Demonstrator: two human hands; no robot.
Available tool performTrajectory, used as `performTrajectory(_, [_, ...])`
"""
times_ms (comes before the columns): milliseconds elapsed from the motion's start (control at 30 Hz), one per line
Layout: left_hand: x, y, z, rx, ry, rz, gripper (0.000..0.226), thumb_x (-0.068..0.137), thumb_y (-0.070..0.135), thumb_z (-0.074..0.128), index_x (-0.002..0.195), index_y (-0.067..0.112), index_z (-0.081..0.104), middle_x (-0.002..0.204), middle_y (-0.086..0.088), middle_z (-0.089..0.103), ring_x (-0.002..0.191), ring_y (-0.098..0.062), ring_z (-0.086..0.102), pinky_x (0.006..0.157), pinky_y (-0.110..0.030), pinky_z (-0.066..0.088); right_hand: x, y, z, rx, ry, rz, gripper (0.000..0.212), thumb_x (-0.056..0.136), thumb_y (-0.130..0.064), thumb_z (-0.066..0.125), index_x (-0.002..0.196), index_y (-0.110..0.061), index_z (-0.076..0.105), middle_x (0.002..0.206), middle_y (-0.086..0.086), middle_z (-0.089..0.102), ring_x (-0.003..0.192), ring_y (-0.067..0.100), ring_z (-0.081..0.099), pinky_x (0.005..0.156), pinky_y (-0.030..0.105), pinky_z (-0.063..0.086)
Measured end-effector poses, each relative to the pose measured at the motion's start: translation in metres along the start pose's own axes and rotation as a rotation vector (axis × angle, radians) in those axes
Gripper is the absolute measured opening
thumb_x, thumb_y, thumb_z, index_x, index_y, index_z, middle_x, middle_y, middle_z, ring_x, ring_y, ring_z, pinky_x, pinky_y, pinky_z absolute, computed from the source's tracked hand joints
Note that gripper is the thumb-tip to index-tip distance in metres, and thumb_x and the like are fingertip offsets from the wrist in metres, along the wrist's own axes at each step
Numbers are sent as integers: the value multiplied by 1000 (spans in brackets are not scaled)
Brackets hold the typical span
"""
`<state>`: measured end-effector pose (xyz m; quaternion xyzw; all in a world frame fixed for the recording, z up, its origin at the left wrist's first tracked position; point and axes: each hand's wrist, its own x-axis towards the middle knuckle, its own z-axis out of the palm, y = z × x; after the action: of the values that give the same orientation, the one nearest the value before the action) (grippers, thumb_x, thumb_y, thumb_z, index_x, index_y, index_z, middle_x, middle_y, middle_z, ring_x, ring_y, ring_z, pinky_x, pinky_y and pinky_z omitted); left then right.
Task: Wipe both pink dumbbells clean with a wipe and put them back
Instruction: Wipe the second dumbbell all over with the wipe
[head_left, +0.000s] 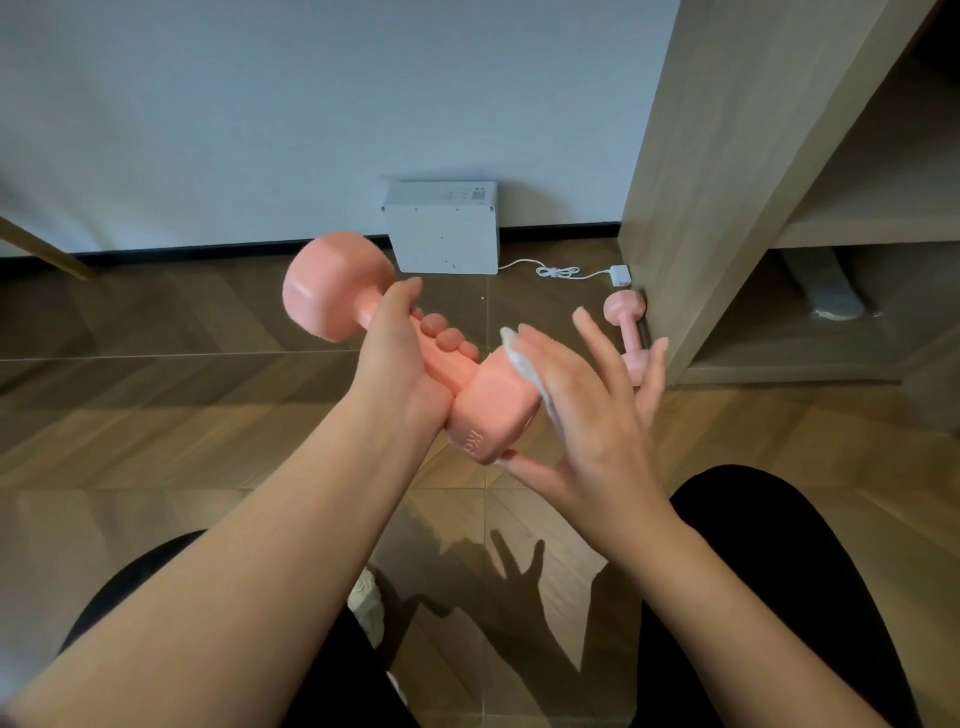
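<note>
Left grip (400, 358) is wrapped round the dumbbell (337, 286) handle to steady it midair, so right grip (587, 415), spread flat, can press the wipe (522, 361) on its near end. Meanwhile the other dumbbell (628, 332) sits on the floor (208, 415) by the shelf (727, 208).

Bright light, hard shadows on floor (156, 415), bowed edges
</note>
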<state>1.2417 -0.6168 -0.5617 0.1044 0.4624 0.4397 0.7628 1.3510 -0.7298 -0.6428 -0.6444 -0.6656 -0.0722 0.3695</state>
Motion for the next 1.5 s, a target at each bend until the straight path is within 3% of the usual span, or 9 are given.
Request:
performTrajectory(133, [3, 4, -1, -4, -15, 43, 33, 92, 27, 58, 67, 19, 37, 45, 6, 33, 35, -10, 28, 41, -16, 31, 4, -4, -6, 175, -63, 75, 89, 75, -59, 74, 144, -14, 43, 153, -3, 42, 151, 19, 20, 114, 71, 11])
performTrajectory(300, [1, 5, -2, -26, -44, 50, 33, 92, 24, 55, 66, 19, 35, 45, 6, 29, 35, -11, 26, 41, -17, 31, 4, -16, -10, 536, -2, -33, 77, 81, -26, 81, 140, 7, 44, 150, 18, 43, 145, 28, 36, 115, 48, 35])
performTrajectory(433, [-1, 5, -4, -12, -79, 75, 33, 90, 21, 52, 63, 18, 34, 46, 6, 27, 36, -12, 24, 42, -19, 30, 11, -18, -10, 548, -168, 193, 96, 65, -45, 89, 145, -16, 44, 147, -8, 47, 139, 4, 38, 113, 30, 37])
performTrajectory(567, [-4, 4, -3, 33, -130, 101, 32, 89, 20, 51, 62, 19, 35, 45, 6, 26, 36, -11, 23, 40, -20, 30, 10, -19, -9, 505, -158, 303, 103, 53, -53, 91, 141, -28, 44, 137, -24, 49, 131, -6, 41, 110, 38, 42])
performTrajectory(767, [-6, 1, -2, -15, -137, 31, 34, 90, 17, 50, 62, 18, 30, 46, 5, 25, 36, -12, 22, 37, -15, 26, 3, -19, -5, 224, 104, -260, 56, 84, -28, 81, 131, -11, 56, 139, 5, 58, 139, 20, 45, 115, 63, 24])
performTrajectory(1000, [-5, 2, 0, 53, -194, 116, 31, 87, 16, 47, 61, 19, 32, 47, 6, 21, 38, -13, 20, 41, -20, 28, 6, -15, -9, 455, -33, 184, 97, 59, -49, 91, 140, -13, 50, 143, -6, 53, 136, 4, 42, 113, 57, 31])
performTrajectory(1233, [-3, 3, -2, -16, -208, 88, 33, 87, 15, 44, 57, 19, 31, 46, 6, 20, 37, -13, 18, 40, -20, 28, 5, -12, -3, 271, 124, -155, 69, 79, -37, 84, 134, -9, 52, 144, 8, 52, 140, 22, 44, 115, 63, 25])
performTrajectory(1367, [-4, 5, -2, -26, -243, 121, 33, 86, 15, 44, 55, 20, 32, 46, 6, 21, 39, -13, 18, 41, -22, 27, 5, -17, 1, 665, -83, 316, 87, 61, -43, 90, 135, -38, 44, 132, -26, 53, 128, -2, 48, 103, 31, 44])
performTrajectory(1500, [-5, 5, 1, -76, -254, 82, 31, 86, 17, 50, 58, 18, 37, 46, 6, 29, 37, -12, 28, 43, -21, 33, 0, -17, 7, 780, 12, 366, 89, 64, -34, 90, 136, -43, 39, 132, -27, 52, 130, 1, 48, 100, 13, 40])
